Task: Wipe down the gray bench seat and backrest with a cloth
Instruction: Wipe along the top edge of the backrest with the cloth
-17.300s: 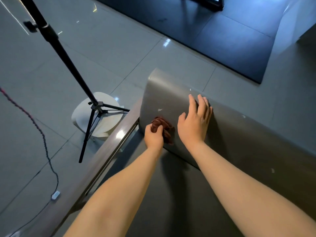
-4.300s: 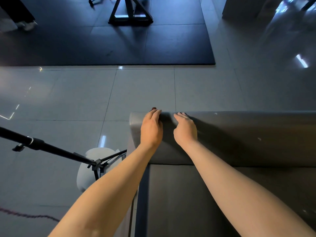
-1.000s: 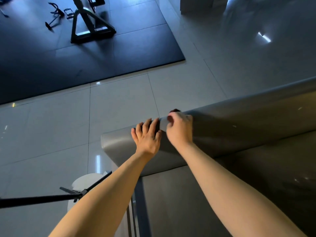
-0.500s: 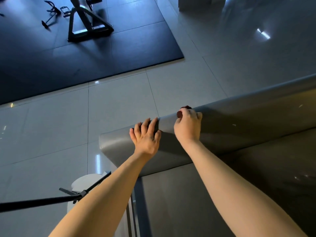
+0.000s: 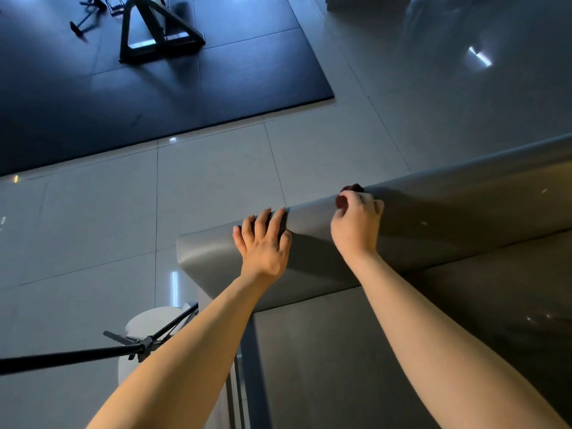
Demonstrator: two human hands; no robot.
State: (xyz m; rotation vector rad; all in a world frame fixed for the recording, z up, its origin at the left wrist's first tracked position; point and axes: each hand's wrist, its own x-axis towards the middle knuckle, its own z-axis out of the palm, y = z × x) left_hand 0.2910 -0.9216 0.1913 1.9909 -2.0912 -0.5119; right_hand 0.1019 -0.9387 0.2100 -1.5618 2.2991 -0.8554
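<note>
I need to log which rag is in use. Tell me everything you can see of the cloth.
The cloth is dark reddish-brown and looks soft and bunched. Only two small bits show, poking out past the fingers of the right hand, which grips it and covers the rest. It lies against the rounded top edge of the gray backrest. Its full size, weave and any pattern cannot be told.

Cloth [image 5: 348, 193]: earlier bunched in the left hand [image 5: 264, 243] against the front face of the backrest [image 5: 448, 212]; now gripped by the right hand [image 5: 356, 224] at its top edge. Right hand: a second ago just beside the left; now further right along the edge, with a clear gap between them. Left hand: now bare, fingers spread on the edge.
</note>
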